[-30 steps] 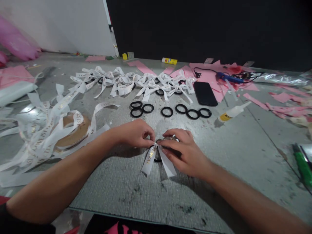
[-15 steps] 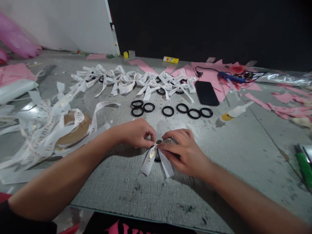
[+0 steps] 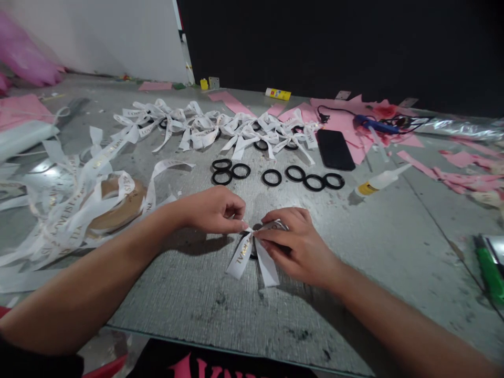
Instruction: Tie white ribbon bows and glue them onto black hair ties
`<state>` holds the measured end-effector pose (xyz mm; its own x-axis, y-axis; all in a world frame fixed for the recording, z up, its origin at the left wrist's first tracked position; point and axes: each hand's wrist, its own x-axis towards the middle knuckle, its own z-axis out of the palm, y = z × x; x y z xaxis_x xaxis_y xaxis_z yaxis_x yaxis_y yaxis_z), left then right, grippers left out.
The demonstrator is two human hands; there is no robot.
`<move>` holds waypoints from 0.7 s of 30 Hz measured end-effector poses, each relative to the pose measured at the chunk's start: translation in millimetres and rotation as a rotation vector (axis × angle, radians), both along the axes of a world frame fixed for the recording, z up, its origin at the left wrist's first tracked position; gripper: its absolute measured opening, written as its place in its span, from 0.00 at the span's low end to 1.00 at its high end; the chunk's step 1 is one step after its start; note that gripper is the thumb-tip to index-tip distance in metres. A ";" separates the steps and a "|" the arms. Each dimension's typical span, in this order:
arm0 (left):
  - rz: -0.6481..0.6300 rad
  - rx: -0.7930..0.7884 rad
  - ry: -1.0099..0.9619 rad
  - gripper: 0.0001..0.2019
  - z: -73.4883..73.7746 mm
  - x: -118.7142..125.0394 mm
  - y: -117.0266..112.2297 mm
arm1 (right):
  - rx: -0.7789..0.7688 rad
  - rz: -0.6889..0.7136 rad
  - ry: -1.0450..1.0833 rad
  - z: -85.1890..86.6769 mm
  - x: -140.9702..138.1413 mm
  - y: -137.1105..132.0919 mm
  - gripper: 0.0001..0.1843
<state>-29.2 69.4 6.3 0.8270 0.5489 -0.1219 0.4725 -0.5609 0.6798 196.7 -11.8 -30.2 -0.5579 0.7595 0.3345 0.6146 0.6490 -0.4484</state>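
Just nearer than the row of black rings (image 3: 275, 177) on the rough grey table (image 3: 394, 252), both hands meet on a white ribbon bow (image 3: 252, 255). The left hand (image 3: 214, 209) has its fingertips pinched shut on the bow's knot; the right hand (image 3: 299, 247) grips the same knot, fingers clamped over a loop. Two flat satin tails with gold lettering splay toward the person. Beyond the rings lie finished bows (image 3: 220, 128); right of them, a glossy black phone (image 3: 335, 149).
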 end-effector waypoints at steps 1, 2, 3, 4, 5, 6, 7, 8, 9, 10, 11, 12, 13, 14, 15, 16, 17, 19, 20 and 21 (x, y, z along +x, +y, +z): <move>-0.025 -0.019 0.018 0.12 3.5 -1.3 -1.2 | -0.001 -0.015 0.025 0.0 0.5 0.1 0.12; -0.055 -0.037 0.043 0.13 7.0 -2.0 -2.7 | 0.001 -0.039 0.048 -0.1 1.0 0.1 0.11; -0.084 -0.049 0.075 0.15 10.1 -2.0 -4.6 | 0.003 -0.067 0.068 -0.2 1.4 0.1 0.11; -0.105 -0.049 0.112 0.16 12.6 -1.3 -6.7 | 0.009 -0.097 0.085 -0.3 1.8 0.1 0.10; -0.110 -0.036 0.152 0.16 14.2 -0.1 -8.9 | 0.019 -0.125 0.100 -0.5 2.1 0.2 0.10; -0.099 -0.014 0.194 0.17 15.0 1.4 -11.1 | 0.034 -0.149 0.113 -0.6 2.4 0.4 0.09; -0.078 0.009 0.235 0.18 15.0 3.1 -13.1 | 0.052 -0.172 0.125 -0.8 2.6 0.6 0.09; -0.053 0.025 0.271 0.18 14.2 4.8 -14.9 | 0.070 -0.194 0.134 -0.8 2.9 0.9 0.08; -0.024 0.034 0.300 0.18 13.0 6.4 -16.4 | 0.086 -0.217 0.141 -0.6 3.2 1.2 0.08; 0.003 0.038 0.317 0.18 11.5 7.8 -17.8 | 0.102 -0.236 0.145 -0.3 3.5 1.3 0.07; 0.028 0.042 0.325 0.18 10.0 9.0 -19.0 | 0.115 -0.246 0.143 0.2 3.7 1.4 0.07; 0.054 0.048 0.325 0.18 8.8 10.0 -20.2 | 0.127 -0.241 0.132 0.9 3.9 1.3 0.07; 0.081 0.055 0.321 0.19 8.0 11.1 -21.4 | 0.135 -0.220 0.114 1.6 3.8 1.0 0.08; 0.108 0.062 0.316 0.19 7.7 12.2 -22.6 | 0.140 -0.187 0.087 2.3 3.5 0.5 0.08; 0.132 0.071 0.312 0.20 7.9 13.3 -24.0 | 0.142 -0.146 0.056 2.8 3.1 0.0 0.09; 0.154 0.078 0.311 0.21 8.5 14.6 -25.4 | 0.142 -0.107 0.024 3.2 2.4 -0.5 0.11; 0.175 0.083 0.316 0.21 9.3 16.0 -26.9 | 0.141 -0.077 -0.006 3.3 1.6 -0.9 0.11; 0.215 0.088 0.345 0.20 10.7 18.7 -29.9 | 0.145 -0.048 -0.051 2.8 0.2 -1.1 0.11; 0.233 0.086 0.365 0.20 11.1 19.8 -31.4 | 0.148 -0.045 -0.068 2.3 -0.3 -1.0 0.10; 0.249 0.086 0.380 0.19 10.9 20.7 -32.8 | 0.150 -0.047 -0.081 1.6 -0.6 -0.7 0.09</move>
